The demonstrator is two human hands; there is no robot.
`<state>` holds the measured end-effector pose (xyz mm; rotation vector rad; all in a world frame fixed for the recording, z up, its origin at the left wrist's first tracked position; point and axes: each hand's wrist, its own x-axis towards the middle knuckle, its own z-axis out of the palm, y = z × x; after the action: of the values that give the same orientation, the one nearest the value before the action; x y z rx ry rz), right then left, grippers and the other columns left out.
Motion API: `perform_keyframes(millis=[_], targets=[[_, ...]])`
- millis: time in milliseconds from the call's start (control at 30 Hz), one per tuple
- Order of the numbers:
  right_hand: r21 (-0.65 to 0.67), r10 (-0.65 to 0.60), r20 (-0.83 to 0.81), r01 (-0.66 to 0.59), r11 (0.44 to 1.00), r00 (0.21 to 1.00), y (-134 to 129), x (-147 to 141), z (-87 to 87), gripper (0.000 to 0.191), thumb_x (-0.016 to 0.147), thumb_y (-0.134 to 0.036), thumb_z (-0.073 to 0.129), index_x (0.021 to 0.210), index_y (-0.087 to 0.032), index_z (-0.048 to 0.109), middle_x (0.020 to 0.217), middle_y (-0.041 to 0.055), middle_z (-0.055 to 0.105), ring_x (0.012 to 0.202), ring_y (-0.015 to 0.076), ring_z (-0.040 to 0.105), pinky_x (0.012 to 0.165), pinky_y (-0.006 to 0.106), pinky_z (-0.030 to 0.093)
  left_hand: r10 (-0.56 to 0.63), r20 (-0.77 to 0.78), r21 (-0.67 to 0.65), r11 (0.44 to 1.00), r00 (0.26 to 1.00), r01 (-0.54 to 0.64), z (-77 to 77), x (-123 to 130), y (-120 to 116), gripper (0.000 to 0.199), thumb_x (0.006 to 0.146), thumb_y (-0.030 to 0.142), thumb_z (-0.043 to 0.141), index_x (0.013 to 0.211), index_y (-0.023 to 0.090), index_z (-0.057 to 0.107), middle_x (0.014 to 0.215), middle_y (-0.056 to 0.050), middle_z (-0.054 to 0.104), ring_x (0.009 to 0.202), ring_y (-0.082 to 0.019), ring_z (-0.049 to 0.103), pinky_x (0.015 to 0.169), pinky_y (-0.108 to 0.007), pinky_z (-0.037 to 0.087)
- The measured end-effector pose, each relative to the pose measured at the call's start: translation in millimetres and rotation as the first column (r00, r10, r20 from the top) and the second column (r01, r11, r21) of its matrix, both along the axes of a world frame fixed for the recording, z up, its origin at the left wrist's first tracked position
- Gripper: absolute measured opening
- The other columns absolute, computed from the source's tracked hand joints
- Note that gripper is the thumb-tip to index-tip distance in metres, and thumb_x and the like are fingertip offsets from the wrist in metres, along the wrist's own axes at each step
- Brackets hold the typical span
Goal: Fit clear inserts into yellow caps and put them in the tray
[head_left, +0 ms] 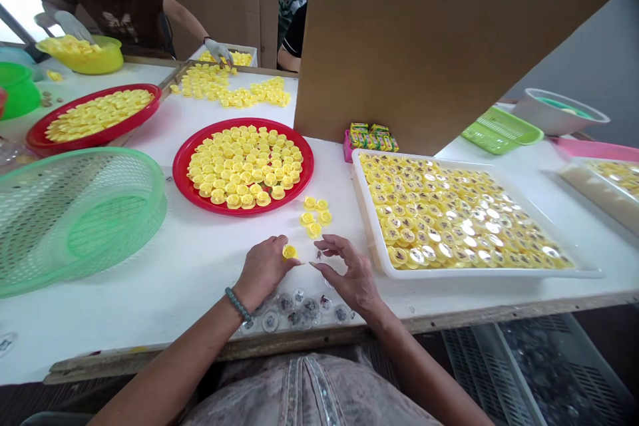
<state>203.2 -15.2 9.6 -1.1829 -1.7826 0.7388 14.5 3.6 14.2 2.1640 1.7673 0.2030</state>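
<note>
My left hand [264, 268], with a beaded bracelet at the wrist, pinches a small yellow cup [289, 251] between thumb and fingers. Beside it on the right, my right hand [349, 274] holds a small clear disc with a dark print [319, 254] between thumb and fingertips. The two thumbs are close together. Just beyond the hands lie several loose yellow cups [314, 230]. Clear printed discs [309, 308] are scattered between my wrists near the table's front edge. A red round tray [180, 176] full of yellow cups sits ahead on the left.
On the right stands a white tray [372, 226] of yellow cups with printed discs. A green basket [150, 180] is at left, with another red tray [37, 136] behind it. A cardboard panel [399, 46] rises ahead. Another person's gloved hand [218, 51] reaches among far yellow pieces.
</note>
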Motion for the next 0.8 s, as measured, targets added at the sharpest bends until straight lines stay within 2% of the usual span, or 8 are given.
perform_keyframes(millis=[67, 133, 200, 300, 367, 500, 667, 800], targets=[[0.035, 0.01, 0.051, -0.012, 0.999, 0.999, 0, -1, -0.4, 0.045, 0.076, -0.019, 0.065, 0.117, -0.023, 0.047, 0.102, 0.0039, 0.066, 0.083, 0.0142, 0.061, 0.078, 0.03, 0.051, 0.065, -0.021, -0.039, 0.997, 0.998, -0.066, 3.1, -5, -5, 0.039, 0.074, 0.051, 0.061, 0.092, 0.017, 0.056, 0.077, -0.006, 0.063, 0.072, -0.025, 0.06, 0.059, -0.03, 0.039], [0.045, 0.031, 0.11, -0.037, 0.998, 0.993, 0, -2, -1.4, 0.039, 0.077, -0.02, 0.064, 0.114, -0.023, 0.05, 0.102, 0.0041, 0.065, 0.085, 0.0148, 0.061, 0.078, 0.03, 0.051, 0.082, 0.019, -0.079, 0.994, 0.996, -0.08, 5.2, -14, -8, 0.044, 0.072, 0.053, 0.062, 0.099, 0.018, 0.056, 0.075, -0.005, 0.062, 0.071, -0.024, 0.059, 0.059, -0.03, 0.039], [0.029, 0.056, 0.169, -0.062, 0.998, 0.984, -1, -4, -3.2, 0.035, 0.078, -0.021, 0.063, 0.111, -0.022, 0.052, 0.101, 0.004, 0.065, 0.085, 0.0154, 0.061, 0.078, 0.03, 0.051, 0.036, 0.119, -0.09, 0.996, 0.992, -0.026, 5.2, -24, -7, 0.044, 0.072, 0.046, 0.065, 0.105, 0.019, 0.056, 0.084, -0.005, 0.062, 0.075, -0.022, 0.058, 0.064, -0.03, 0.041], [-0.01, 0.086, 0.238, -0.086, 0.996, 0.967, -1, -10, -7.1, 0.038, 0.078, -0.022, 0.063, 0.113, -0.022, 0.05, 0.1, 0.0037, 0.065, 0.085, 0.0162, 0.061, 0.078, 0.03, 0.051, -0.081, 0.293, -0.06, 0.993, 0.953, 0.103, 0.5, -39, 1, 0.043, 0.072, 0.031, 0.068, 0.112, 0.021, 0.055, 0.107, -0.006, 0.057, 0.072, -0.016, 0.056, 0.07, -0.028, 0.042], [-0.017, 0.11, 0.275, -0.11, 0.994, 0.955, 2, -16, -9.3, 0.041, 0.078, -0.021, 0.062, 0.117, -0.022, 0.048, 0.103, 0.0044, 0.065, 0.088, 0.0168, 0.061, 0.078, 0.031, 0.051, -0.11, 0.373, -0.055, 0.989, 0.921, 0.14, -4.1, -43, 6, 0.038, 0.072, 0.024, 0.065, 0.109, 0.022, 0.058, 0.108, -0.004, 0.056, 0.067, -0.013, 0.053, 0.069, -0.027, 0.043], [0.0, 0.183, 0.341, -0.194, 0.981, 0.922, 15, -23, -10.2, 0.039, 0.079, -0.019, 0.059, 0.116, -0.022, 0.048, 0.104, 0.0056, 0.065, 0.092, 0.0176, 0.061, 0.081, 0.031, 0.05, -0.098, 0.464, -0.045, 0.99, 0.88, 0.134, -11.1, -40, 8, 0.023, 0.074, 0.019, 0.061, 0.096, 0.02, 0.063, 0.093, -0.002, 0.059, 0.068, -0.013, 0.053, 0.065, -0.025, 0.042], [-0.023, 0.294, 0.38, -0.308, 0.951, 0.877, 39, -21, -10.7, 0.04, 0.079, -0.016, 0.058, 0.117, -0.021, 0.047, 0.104, 0.0051, 0.065, 0.093, 0.016, 0.061, 0.082, 0.03, 0.049, -0.046, 0.473, -0.021, 0.998, 0.88, 0.063, -19.9, -30, 0, 0.026, 0.072, 0.018, 0.061, 0.098, 0.018, 0.063, 0.087, -0.003, 0.061, 0.066, -0.014, 0.053, 0.062, -0.025, 0.042], [-0.056, 0.382, 0.426, -0.398, 0.916, 0.82, 52, -20, -10.4, 0.038, 0.079, -0.012, 0.055, 0.116, -0.02, 0.049, 0.106, 0.0059, 0.065, 0.099, 0.0167, 0.06, 0.086, 0.031, 0.047, -0.042, 0.526, -0.002, 0.999, 0.85, 0.05, -28.2, -27, 2, 0.026, 0.075, 0.011, 0.052, 0.095, 0.019, 0.066, 0.092, -0.004, 0.064, 0.075, -0.015, 0.058, 0.07, -0.025, 0.044]])
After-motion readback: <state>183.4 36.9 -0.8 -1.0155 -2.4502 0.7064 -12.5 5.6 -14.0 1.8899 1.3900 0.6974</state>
